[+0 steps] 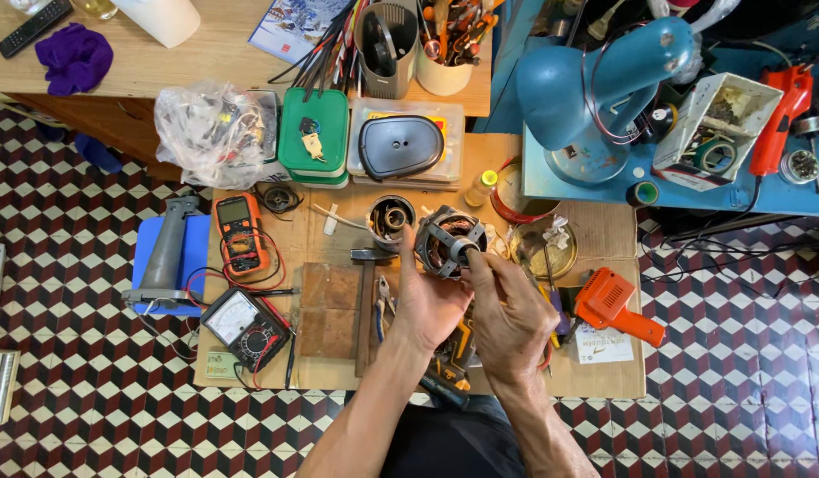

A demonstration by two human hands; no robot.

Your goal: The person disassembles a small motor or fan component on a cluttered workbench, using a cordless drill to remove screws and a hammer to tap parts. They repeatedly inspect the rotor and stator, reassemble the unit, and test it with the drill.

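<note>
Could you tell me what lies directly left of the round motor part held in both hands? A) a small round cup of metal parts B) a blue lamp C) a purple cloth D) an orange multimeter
A: the small round cup of metal parts sits just left of the motor part, which the left hand and right hand hold.

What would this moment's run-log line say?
left hand: holds motor stator | right hand: fingers on its centre ring | below: cardboard mat | nearby: orange multimeter, pliers
</note>
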